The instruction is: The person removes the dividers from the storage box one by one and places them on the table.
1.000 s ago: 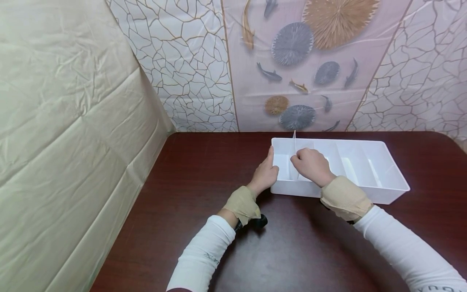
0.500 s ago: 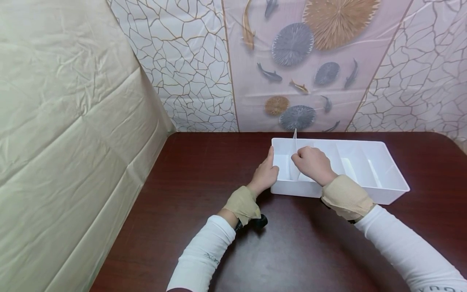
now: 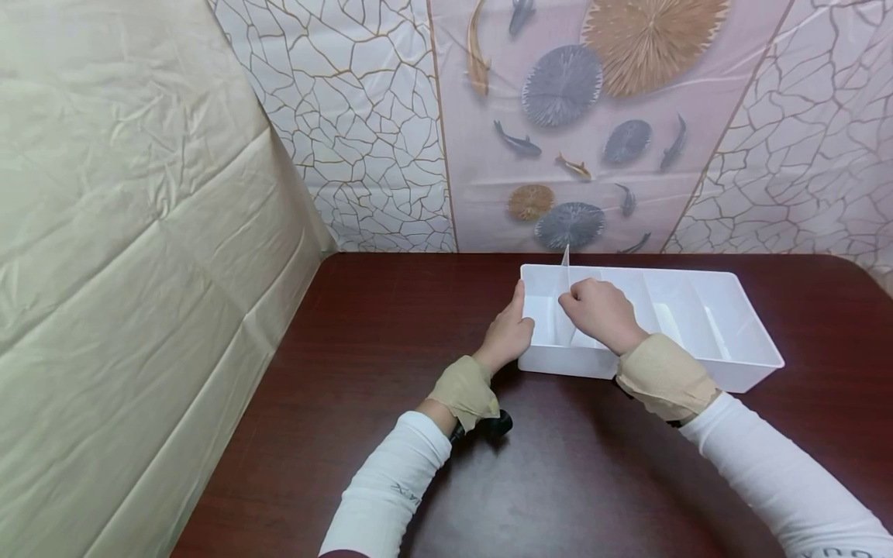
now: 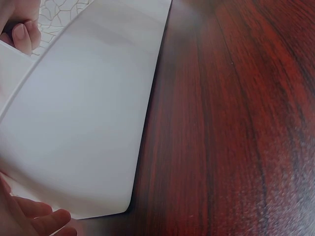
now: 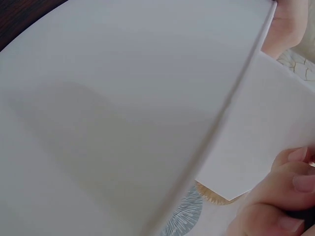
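A long white plastic divider box (image 3: 568, 360) stands toward the back of the table, split into several compartments. At its left end my left hand (image 3: 508, 335) holds the end wall, index finger along the rim and thumb over it. My right hand (image 3: 601, 314), fingers curled, grips a thin white divider panel (image 5: 261, 123) near the box's left end. The panel stands tilted, its far corner poking above the back rim. In the left wrist view, left fingers (image 4: 42, 216) lie against the outside of the box. The right wrist view shows curled fingers (image 5: 275, 196) at the panel's edge.
The box rests on a dark reddish-brown table (image 3: 391, 310). Behind it hangs a patterned backdrop (image 3: 377, 139); a pale cloth (image 3: 139, 271) drapes along the left. A black wrist device (image 3: 497, 422) sits under the left wrist.
My right hand has shifted slightly to the right, and the divider panel's far corner has risen a little with it. The left hand keeps its place on the box.
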The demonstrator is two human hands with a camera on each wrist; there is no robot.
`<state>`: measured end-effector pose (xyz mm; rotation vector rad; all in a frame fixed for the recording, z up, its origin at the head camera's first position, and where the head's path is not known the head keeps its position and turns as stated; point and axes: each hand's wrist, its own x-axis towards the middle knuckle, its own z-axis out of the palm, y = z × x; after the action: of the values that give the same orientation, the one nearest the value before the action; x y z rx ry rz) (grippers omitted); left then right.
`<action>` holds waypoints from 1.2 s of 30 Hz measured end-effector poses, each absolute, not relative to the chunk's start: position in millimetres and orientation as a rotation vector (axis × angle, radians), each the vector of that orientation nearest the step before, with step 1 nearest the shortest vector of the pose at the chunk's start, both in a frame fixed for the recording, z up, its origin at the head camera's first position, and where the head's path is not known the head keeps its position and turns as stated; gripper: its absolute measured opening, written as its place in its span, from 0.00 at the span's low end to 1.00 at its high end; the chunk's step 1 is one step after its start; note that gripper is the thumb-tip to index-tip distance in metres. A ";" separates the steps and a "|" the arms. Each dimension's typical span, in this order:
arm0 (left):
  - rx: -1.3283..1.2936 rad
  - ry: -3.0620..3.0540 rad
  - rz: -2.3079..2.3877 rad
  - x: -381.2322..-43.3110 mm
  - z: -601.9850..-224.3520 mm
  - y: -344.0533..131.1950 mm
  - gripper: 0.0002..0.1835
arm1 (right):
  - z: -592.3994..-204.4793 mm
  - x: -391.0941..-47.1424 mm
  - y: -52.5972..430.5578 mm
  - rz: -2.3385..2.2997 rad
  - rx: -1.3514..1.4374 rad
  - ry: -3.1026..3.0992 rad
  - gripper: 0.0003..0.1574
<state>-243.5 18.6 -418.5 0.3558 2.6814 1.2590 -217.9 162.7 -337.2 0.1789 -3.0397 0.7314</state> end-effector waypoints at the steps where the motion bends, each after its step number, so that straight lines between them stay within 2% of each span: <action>1: 0.356 2.680 1.263 -243.5 -418.6 18.6 0.35 | -336.7 -217.8 162.8 0.730 0.179 -3.040 0.22; 36: 0.348 2.700 1.241 -242.6 -415.1 19.0 0.36 | -330.3 -217.9 165.8 0.722 0.174 -2.977 0.22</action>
<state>-242.6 19.0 -415.1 0.3480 2.6999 1.2406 -217.9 165.8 -330.3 0.1736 -2.9775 0.7217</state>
